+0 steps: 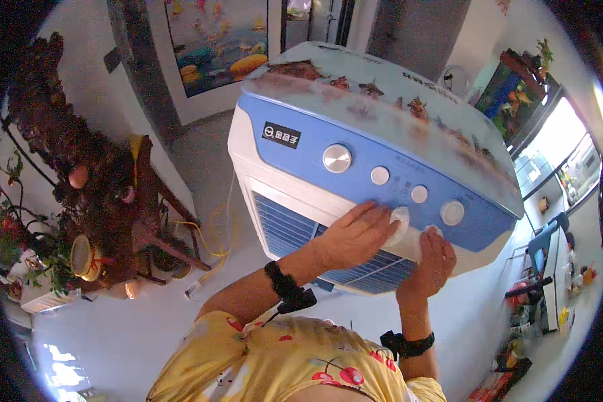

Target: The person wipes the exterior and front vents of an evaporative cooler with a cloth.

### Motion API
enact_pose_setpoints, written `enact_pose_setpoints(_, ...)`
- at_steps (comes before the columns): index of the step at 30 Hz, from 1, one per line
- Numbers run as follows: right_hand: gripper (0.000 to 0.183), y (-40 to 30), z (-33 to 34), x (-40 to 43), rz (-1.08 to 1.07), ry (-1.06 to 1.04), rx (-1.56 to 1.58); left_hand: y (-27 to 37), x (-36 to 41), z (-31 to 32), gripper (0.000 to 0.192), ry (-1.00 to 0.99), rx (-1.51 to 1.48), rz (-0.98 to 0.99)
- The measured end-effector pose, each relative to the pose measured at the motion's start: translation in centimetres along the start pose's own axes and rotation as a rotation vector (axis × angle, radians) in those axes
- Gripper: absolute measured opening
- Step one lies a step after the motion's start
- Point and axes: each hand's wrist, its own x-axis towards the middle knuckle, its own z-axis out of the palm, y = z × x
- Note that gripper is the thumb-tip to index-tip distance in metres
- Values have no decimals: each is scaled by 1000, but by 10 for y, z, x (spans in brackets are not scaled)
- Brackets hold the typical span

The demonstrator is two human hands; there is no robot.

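Before me stands an air cooler (241,156) with a white body, a blue control panel (306,130) and a glossy patterned top (352,95). My left hand (354,236) lies against the panel's lower edge, its fingers pressing a crumpled white wipe (398,225). To its right, my right hand (432,261) is at the front below the rightmost knob (452,213); white material (433,230) shows at its fingertips. A large silver dial (337,158) and two smaller round knobs sit further left on the panel. Blue louvres (286,221) show below, partly hidden by my hands.
At left a dark carved-wood stand (95,201) holds plants and a round container (84,257). A power strip (193,289) with a yellow cord (220,254) lies on the pale floor (145,341). At right is a table (553,281) with several items.
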Motion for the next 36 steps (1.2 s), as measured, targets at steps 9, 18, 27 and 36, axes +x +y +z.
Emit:
enact_pose_setpoints(9,37,-47,28,19,-126,-67,149,-38,-25,-17,46,-174,-162,-59)
enact_pose_setpoints(18,39,-84,58,54,-381,-131,225,-87,-62,-58,40,84,121,-74)
enact_pose_setpoints(27,38,-120,74,92,-552,-173,333,-134,-73,-99,34,152,357,-160)
enact_pose_setpoints(36,35,-112,56,120,-675,-17,272,-175,-37,-122,28,412,305,-511)
